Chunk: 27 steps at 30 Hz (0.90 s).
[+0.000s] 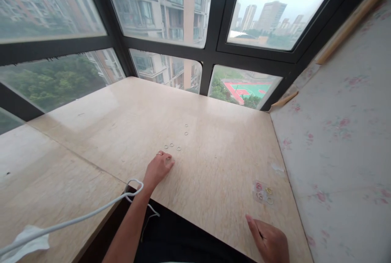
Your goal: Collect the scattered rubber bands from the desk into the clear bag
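My left hand (159, 168) rests low over the pale tabletop, thumb and index finger pinched together. A faint thin loop, seemingly a small ring (173, 160), shows at these fingertips. Just beyond them lie several thin pale rings, among them a near ring (179, 149) and a far ring (186, 125). Down at the lower right, my right hand (269, 240) has its fingers curled in, with the thumb pointing forward; nothing shows in it. In front of that thumb sits a clear compartment box (255, 197) holding pink, yellow and whitish rings.
The marble-patterned tabletop (210, 181) runs up to dark-framed windows (207, 59). A papered wall (342, 153) bounds the right side. Beside it lies a clear plastic piece (277, 168). A white cable (88, 215) crosses near my left forearm, over a white tissue (30, 240).
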Each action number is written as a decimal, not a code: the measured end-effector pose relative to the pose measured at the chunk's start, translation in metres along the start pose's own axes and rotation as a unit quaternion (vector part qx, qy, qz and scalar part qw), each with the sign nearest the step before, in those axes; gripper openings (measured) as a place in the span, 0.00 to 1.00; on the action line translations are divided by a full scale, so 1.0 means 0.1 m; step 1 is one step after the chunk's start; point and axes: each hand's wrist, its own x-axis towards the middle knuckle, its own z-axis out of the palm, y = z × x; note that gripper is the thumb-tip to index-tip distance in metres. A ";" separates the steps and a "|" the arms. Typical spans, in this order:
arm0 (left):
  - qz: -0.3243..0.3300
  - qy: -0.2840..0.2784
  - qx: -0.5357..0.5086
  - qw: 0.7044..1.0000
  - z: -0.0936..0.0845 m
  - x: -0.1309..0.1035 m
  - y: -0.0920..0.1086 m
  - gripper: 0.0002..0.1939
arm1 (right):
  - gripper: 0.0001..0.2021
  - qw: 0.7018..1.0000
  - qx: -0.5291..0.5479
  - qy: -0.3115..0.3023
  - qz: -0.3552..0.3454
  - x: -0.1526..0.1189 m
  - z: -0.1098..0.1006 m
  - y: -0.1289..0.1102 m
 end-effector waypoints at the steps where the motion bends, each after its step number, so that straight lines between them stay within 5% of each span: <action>1: 0.003 -0.019 0.012 1.000 -0.04 0.01 0.00 0.08 | 0.29 1.000 -0.012 0.004 -0.009 0.01 0.00 -0.01; 8: 0.041 -0.076 0.047 0.995 -0.08 0.04 0.03 0.07 | 0.30 0.999 -0.034 0.017 -0.021 0.05 -0.02 -0.06; 13: 0.046 -0.080 -0.093 0.991 -0.05 0.03 0.19 0.06 | 0.29 0.999 -0.039 0.024 -0.019 0.04 0.00 -0.07; 21: 0.086 -0.142 -0.258 0.952 -0.05 -0.02 0.99 0.10 | 0.27 0.999 -0.037 0.023 -0.007 0.10 0.00 -0.10; 27: 0.166 -0.189 -0.297 0.921 0.20 -0.14 1.71 0.08 | 0.26 0.999 -0.037 0.009 0.034 0.12 0.00 -0.13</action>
